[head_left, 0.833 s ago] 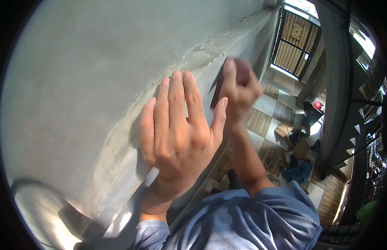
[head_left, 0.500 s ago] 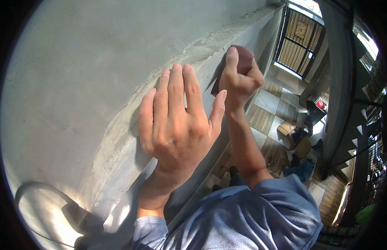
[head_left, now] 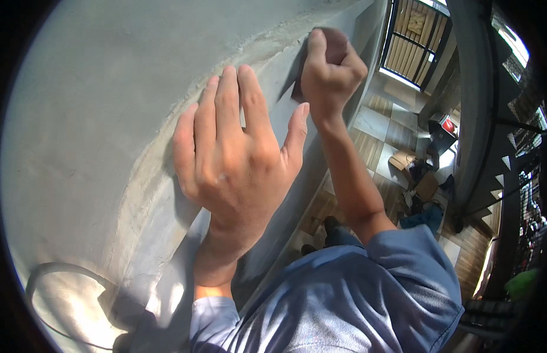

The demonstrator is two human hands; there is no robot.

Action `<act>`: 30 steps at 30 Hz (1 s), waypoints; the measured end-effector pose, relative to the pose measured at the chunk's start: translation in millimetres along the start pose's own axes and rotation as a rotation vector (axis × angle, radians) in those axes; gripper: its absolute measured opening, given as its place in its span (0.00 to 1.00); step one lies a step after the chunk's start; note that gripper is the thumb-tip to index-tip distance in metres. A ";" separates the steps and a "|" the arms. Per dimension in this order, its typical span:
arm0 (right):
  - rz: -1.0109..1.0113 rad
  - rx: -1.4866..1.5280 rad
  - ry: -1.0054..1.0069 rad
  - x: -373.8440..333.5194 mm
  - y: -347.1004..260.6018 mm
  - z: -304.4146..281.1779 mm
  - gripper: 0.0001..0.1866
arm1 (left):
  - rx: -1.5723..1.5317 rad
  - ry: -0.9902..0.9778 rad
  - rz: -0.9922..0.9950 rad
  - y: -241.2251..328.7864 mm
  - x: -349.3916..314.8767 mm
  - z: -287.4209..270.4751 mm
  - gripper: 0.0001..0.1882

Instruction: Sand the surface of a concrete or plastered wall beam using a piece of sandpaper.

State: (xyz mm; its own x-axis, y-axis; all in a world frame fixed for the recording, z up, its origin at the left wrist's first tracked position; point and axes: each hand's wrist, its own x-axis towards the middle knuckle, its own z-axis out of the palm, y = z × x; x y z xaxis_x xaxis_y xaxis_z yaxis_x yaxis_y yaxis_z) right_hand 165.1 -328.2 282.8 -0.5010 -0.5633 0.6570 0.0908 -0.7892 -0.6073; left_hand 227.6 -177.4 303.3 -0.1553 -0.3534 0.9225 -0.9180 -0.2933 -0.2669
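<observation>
My left hand (head_left: pixel 231 150) lies flat on the grey plastered wall (head_left: pixel 91 112), across its rough ridge, with fingers stretched out and the thumb apart. Farther along and to the right, my right hand (head_left: pixel 333 82) grips a reddish-brown piece of sandpaper (head_left: pixel 335 45). The thumb lies on top of the sandpaper and the fingers curl round it. Its lower dark edge rests against the smoother wall face below the ridge, partly in shadow. Much of the sandpaper is hidden behind the hand.
Below on the right runs a checkered tile floor (head_left: pixel 370 122). Cardboard pieces (head_left: pixel 402 159), a teal cloth (head_left: pixel 423 216) and a dark box (head_left: pixel 442 140) lie there. A slatted gate (head_left: pixel 413 41) stands at the far end. A dark stair-like structure lines the right side.
My right hand has moved away from me along the wall with the sandpaper. My left hand appears a little farther up and left, and the whole view has shifted slightly.
</observation>
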 end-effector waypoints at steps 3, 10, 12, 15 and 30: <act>-0.132 0.046 -0.028 -44.3 5.5 -1.7 0.10 | 0.014 -0.012 -0.020 -2.9 -2.8 2.3 0.28; -0.018 0.023 -0.041 -39.0 -5.7 -4.9 0.09 | 0.002 0.015 -0.005 -4.1 -7.5 -2.5 0.28; -0.114 -0.101 -0.063 -34.3 0.0 -9.2 0.12 | 0.032 -0.002 -0.018 -3.8 -7.5 -4.6 0.28; -0.051 -0.148 -0.009 2.1 18.8 -11.4 0.10 | 0.021 0.008 0.050 -0.5 -7.3 0.3 0.27; 0.073 0.018 0.128 -81.0 -14.7 -26.2 0.11 | 0.214 0.019 0.122 -20.2 -12.2 -1.4 0.19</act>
State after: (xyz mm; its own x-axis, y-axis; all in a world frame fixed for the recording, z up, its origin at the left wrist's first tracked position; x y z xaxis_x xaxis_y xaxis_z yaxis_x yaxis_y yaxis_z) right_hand 181.8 -264.6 226.9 -0.5983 -0.5844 0.5482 0.1459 -0.7522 -0.6426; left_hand 247.6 -166.0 297.9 -0.2691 -0.3817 0.8843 -0.7942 -0.4314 -0.4279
